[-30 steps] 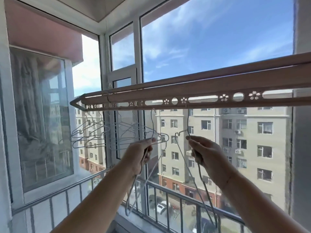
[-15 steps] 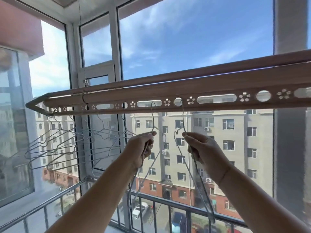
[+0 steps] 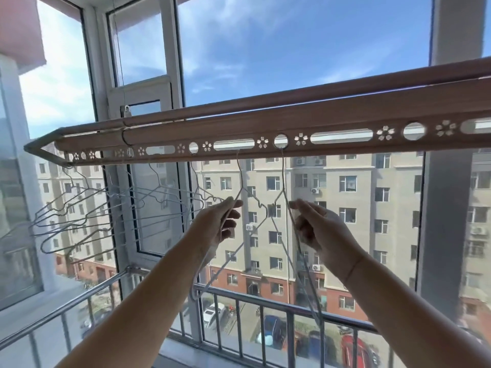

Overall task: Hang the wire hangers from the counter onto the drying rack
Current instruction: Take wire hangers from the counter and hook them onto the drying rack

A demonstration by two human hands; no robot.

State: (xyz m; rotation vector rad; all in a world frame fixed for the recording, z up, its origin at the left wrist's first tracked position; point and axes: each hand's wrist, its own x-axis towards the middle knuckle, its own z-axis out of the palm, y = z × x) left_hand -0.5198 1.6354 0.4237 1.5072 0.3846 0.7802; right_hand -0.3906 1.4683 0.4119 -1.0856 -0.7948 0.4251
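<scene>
The drying rack [image 3: 265,120] is a long, flat bar in a brownish wood-grain finish. Its lower strip is pierced with round holes, oblong slots and small flower cut-outs, and its far end tapers to a point. Two thin, pale wire hangers hang below its middle. The left-hand hanger [image 3: 241,173] has its hook caught in an oblong slot of the rack, and the right-hand hanger [image 3: 283,176] has its hook through the round hole just beside that slot. Under the rack the left hand [image 3: 220,224] has its grip clamped on the left-hand hanger, thumb and curled fingers pinching the sloped wire shoulder just below the twisted neck. The right hand [image 3: 321,232] has its grip closed on the right-hand hanger in the same way, fingertips pinching one shoulder wire while the rest of the triangle trails down past the wrist. Toward the rack's pointed end a bunch of hung hangers [image 3: 106,208] dangles from the strip, their notched wire outlines overlapping and fanned out. Below the rack runs a metal railing [image 3: 268,305] of round tube with upright bars. Behind the rack stand white window frames [image 3: 172,75], a beige block of flats [image 3: 345,197] and blue sky.
</scene>
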